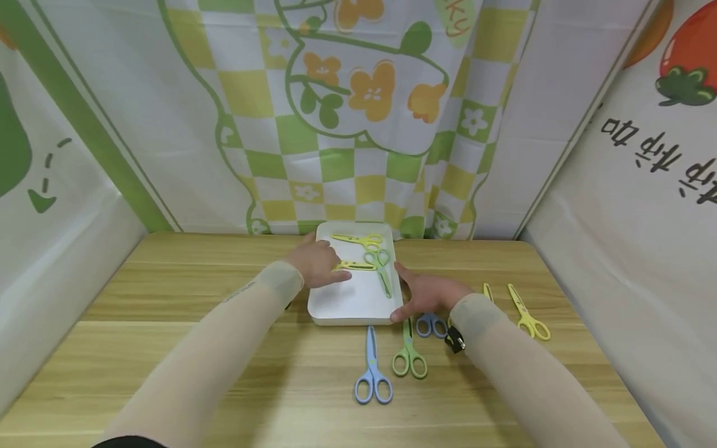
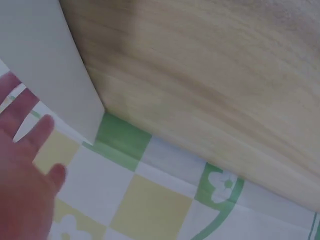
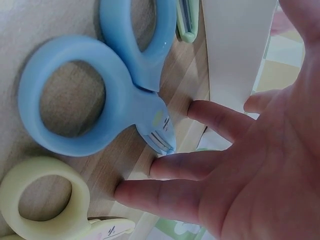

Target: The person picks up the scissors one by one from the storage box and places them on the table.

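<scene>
My left hand (image 1: pixel 318 264) reaches over the left rim of a white tray (image 1: pixel 350 305), fingers loosely spread in the left wrist view. Under its fingertips lies a yellow pair of scissors (image 1: pixel 361 266), one end hidden by the hand. A second yellow pair (image 1: pixel 361 240) and a light green pair (image 1: pixel 382 274) also lie in the tray. At the tray's right side is my right hand (image 1: pixel 428 292), thumb at the near right corner. Its fingers stretch out close over the tabletop in the right wrist view, beside blue scissors (image 3: pixel 150 117).
In front of the tray lie blue scissors (image 1: pixel 372 370) and green scissors (image 1: pixel 409 354). Yellow scissors (image 1: pixel 523 314) lie to the right, with another yellow pair (image 1: pixel 487 290) partly behind my right wrist. A checkered curtain (image 1: pixel 347 174) hangs behind the wooden table (image 1: pixel 224 373).
</scene>
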Action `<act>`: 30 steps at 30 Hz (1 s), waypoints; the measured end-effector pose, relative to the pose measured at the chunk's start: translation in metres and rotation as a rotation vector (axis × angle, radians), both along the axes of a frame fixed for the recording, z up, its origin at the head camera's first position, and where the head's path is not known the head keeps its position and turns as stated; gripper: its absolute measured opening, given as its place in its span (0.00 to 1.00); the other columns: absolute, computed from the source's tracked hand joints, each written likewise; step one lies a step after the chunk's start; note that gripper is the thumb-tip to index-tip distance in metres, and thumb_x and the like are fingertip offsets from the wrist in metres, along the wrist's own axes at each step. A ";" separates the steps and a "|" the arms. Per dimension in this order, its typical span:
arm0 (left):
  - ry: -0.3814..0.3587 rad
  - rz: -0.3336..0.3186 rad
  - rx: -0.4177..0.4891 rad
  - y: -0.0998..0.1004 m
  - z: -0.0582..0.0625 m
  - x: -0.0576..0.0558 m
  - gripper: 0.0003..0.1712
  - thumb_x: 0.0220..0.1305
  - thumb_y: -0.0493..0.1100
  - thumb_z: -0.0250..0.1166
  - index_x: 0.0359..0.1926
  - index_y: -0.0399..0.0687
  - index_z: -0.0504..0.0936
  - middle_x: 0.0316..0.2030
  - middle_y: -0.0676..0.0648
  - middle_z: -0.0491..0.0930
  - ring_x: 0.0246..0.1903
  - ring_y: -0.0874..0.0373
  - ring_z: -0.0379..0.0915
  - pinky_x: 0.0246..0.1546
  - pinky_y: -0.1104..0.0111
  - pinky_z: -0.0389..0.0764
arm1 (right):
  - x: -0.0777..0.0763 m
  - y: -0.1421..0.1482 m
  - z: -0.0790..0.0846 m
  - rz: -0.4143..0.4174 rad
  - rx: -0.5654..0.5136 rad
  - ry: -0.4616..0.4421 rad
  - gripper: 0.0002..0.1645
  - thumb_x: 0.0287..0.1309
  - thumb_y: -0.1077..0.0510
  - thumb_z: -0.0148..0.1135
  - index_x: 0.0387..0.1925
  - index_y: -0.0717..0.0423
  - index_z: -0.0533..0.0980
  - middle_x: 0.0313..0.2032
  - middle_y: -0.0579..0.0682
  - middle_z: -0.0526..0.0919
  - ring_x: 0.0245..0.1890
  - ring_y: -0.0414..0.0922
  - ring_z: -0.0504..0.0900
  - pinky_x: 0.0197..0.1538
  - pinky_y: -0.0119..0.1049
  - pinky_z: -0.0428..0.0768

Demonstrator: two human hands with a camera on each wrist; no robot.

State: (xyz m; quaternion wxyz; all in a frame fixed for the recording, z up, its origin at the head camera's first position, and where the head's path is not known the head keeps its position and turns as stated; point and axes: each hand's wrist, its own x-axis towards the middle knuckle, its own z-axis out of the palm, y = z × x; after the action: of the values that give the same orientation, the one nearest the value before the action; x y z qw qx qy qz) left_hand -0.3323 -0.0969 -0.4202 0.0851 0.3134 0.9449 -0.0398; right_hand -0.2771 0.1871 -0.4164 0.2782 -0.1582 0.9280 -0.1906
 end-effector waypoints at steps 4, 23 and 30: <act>-0.043 -0.049 -0.032 0.005 0.001 0.007 0.31 0.70 0.69 0.49 0.53 0.57 0.87 0.55 0.52 0.81 0.64 0.47 0.65 0.70 0.41 0.44 | 0.000 0.001 0.000 0.006 -0.018 0.000 0.80 0.44 0.30 0.75 0.79 0.46 0.30 0.76 0.59 0.47 0.74 0.54 0.51 0.72 0.51 0.52; -0.043 0.259 0.041 0.007 0.009 0.007 0.11 0.66 0.43 0.62 0.46 0.55 0.89 0.76 0.32 0.41 0.72 0.27 0.27 0.68 0.36 0.40 | 0.000 0.001 -0.001 0.013 0.013 0.011 0.78 0.46 0.30 0.74 0.79 0.44 0.29 0.76 0.58 0.49 0.74 0.54 0.53 0.72 0.50 0.53; -0.055 0.254 -0.045 0.014 0.009 0.012 0.06 0.62 0.45 0.64 0.31 0.53 0.85 0.75 0.32 0.50 0.73 0.29 0.29 0.68 0.36 0.39 | -0.001 0.002 -0.003 0.013 0.008 0.011 0.78 0.46 0.31 0.74 0.79 0.44 0.29 0.76 0.58 0.48 0.74 0.54 0.51 0.72 0.50 0.52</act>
State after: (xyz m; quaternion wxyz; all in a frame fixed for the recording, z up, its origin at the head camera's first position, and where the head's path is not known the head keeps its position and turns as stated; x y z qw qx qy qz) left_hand -0.3206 -0.0827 -0.4110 0.1222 0.1901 0.9732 -0.0415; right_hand -0.2783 0.1888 -0.4192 0.2749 -0.1643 0.9292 -0.1843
